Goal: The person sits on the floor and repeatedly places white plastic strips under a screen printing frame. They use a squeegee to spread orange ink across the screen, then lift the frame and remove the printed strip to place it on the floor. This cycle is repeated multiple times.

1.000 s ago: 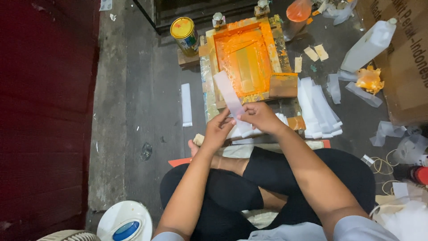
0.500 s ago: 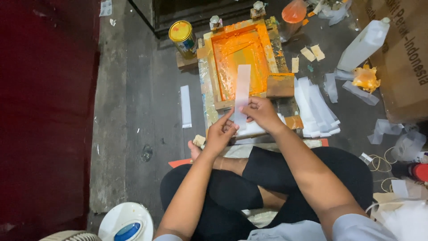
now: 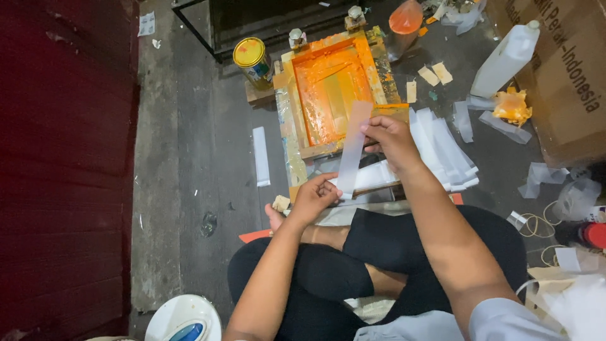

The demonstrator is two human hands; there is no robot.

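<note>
I sit cross-legged on the floor holding a long white strip [image 3: 353, 145] stretched between both hands. My right hand [image 3: 389, 136] pinches its upper end, and my left hand [image 3: 317, 197] holds its lower end. The strip hangs over the near edge of a wooden printing frame [image 3: 287, 113] whose screen is coated in orange ink [image 3: 331, 95]. A stack of similar white strips [image 3: 442, 148] lies just right of the frame, beside my right hand.
A yellow-lidded tin can [image 3: 252, 60] stands left of the frame. One loose white strip [image 3: 261, 156] lies on the concrete floor. A white plastic bottle [image 3: 505, 60], an orange-stained rag [image 3: 512, 106] and a cardboard box [image 3: 562, 69] are at right. A red wall [image 3: 63, 158] runs along the left.
The strip has been lifted and straightened; my right hand rose toward the frame with its top end while my left hand stayed low at the bottom end.
</note>
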